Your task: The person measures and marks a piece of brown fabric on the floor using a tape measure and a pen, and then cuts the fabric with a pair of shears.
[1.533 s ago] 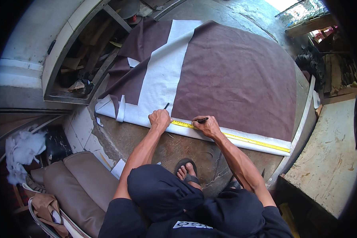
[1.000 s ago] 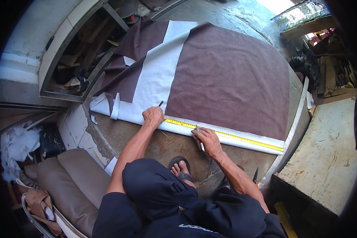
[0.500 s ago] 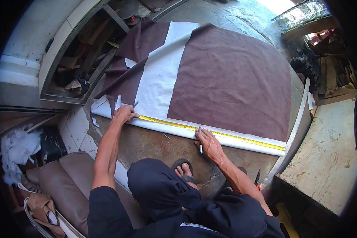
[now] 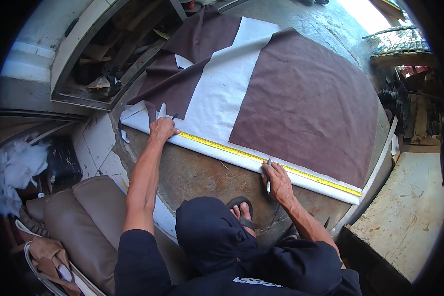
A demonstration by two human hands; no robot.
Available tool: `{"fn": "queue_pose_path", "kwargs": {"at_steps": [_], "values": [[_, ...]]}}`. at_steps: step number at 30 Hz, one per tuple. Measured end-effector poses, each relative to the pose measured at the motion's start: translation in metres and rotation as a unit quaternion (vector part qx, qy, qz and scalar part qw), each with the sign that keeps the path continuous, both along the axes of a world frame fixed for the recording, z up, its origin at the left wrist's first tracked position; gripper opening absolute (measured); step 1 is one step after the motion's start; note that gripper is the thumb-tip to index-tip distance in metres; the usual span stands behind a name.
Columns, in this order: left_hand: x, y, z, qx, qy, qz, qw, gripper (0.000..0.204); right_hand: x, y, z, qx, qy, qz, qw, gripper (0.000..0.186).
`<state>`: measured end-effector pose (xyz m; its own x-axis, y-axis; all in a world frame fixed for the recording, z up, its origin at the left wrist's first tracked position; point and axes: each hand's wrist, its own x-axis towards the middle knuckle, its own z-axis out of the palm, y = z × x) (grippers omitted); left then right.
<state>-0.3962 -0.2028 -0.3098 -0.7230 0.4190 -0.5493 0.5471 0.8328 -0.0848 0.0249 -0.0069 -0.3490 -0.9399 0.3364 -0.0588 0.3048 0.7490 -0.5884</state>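
Note:
A length of brown fabric with a pale backing lies on the floor, its near edge turned into a long white band. A yellow tape measure runs along that band. My left hand grips the tape's left end, a dark, thin stick poking out beyond the fingers. Against the band, on the tape's lower side, my right hand holds a light-coloured pen, fingertips touching the band. Dark scissor blades show behind my right forearm.
Brown cushions and white stuffing sit at lower left. A framed cabinet with scraps stands upper left. A worn board and stacked wood are at right. Dark footwear shows at the top edge.
My left hand has slid leftward along the band, exposing more tape. The pen in my right hand has turned from horizontal to upright, the hand now lower on the band. The view has shifted slightly.

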Motion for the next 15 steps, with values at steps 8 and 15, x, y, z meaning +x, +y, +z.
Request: {"fn": "queue_pose_path", "kwargs": {"at_steps": [8,15], "values": [[-0.003,0.004,-0.008,-0.041,-0.005,0.006,0.999,0.041,-0.112,-0.011,0.038,-0.227,0.031,-0.091,0.969,0.026],[-0.006,0.011,-0.016,-0.058,0.016,0.026,0.998,0.047,-0.211,-0.026,0.023,-0.360,-0.030,-0.049,0.931,0.032]]}}
